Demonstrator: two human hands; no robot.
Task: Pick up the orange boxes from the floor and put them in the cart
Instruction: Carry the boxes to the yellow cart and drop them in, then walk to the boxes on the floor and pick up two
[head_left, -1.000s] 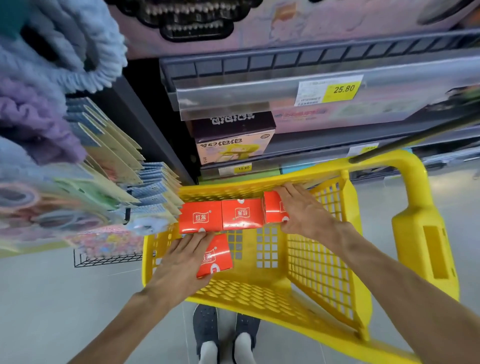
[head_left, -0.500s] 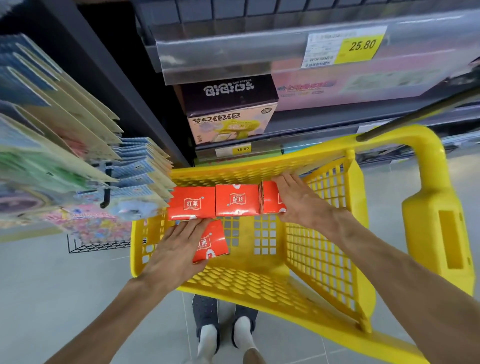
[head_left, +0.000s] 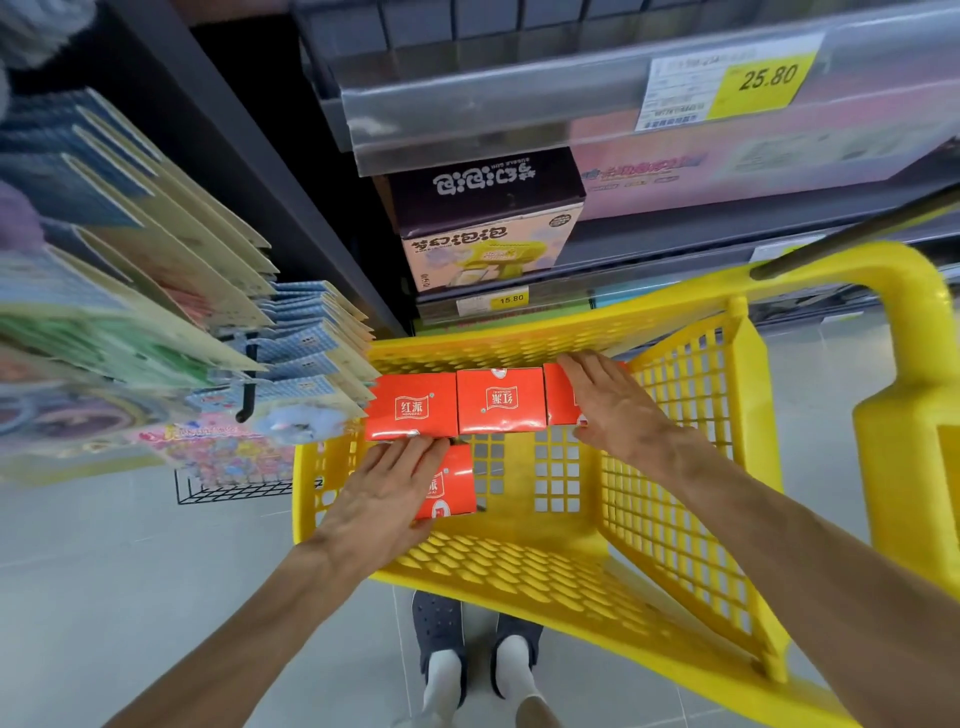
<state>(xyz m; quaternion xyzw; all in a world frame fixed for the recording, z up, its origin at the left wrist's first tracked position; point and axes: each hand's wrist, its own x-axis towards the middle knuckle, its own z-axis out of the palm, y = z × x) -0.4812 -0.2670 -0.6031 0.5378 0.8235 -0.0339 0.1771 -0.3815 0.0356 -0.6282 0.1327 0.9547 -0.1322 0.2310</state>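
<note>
While both my hands are inside the yellow cart (head_left: 675, 525), four orange boxes sit in it.
Left hand (head_left: 384, 499) lies flat, fingers straight, on the near box (head_left: 451, 488); right hand (head_left: 613, 405), fingers straight, presses the rightmost box (head_left: 558, 397) of a touching three-box row along the far wall.

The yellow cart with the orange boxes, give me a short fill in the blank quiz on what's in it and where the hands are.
1. The yellow cart holds ____ orange boxes.
2. The left hand rests on the orange box that lies ____ the row of three.
3. The right hand lies on the ____ box of that row.
4. The yellow price tag on the shelf reads ____.

Missing words: four; in front of; rightmost; 25.80
</note>
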